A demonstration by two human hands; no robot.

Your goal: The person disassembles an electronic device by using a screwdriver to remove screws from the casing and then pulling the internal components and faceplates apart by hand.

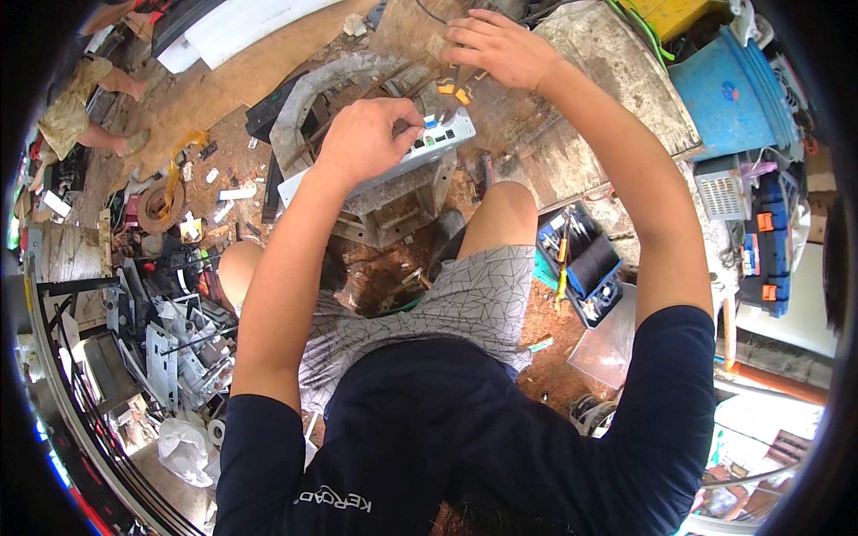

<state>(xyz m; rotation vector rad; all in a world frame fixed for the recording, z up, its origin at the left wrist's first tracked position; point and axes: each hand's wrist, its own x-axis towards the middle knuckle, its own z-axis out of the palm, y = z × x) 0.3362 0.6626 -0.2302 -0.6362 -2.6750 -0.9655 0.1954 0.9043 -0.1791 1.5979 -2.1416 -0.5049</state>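
A slim silver metal box (393,159) with a row of ports, one blue and one green, lies tilted on a worn grey many-sided frame (384,223) before my knees. My left hand (366,134) is over the box, its fingers curled and thumb bent in close to the port edge. What sits between those fingertips is hidden. Beyond the box's right end, my right hand (500,49) grips pliers (458,91) with yellow and black handles. The handles are spread, and the jaws point down at the port edge, close to the blue port.
Metal scrap (183,344) is heaped at left. A worn board (608,98) lies to the right, with a blue bucket (728,89) beyond. An opened tool case (585,259) with a yellow screwdriver (562,266) lies by my right knee. Another person's legs (112,138) show far left.
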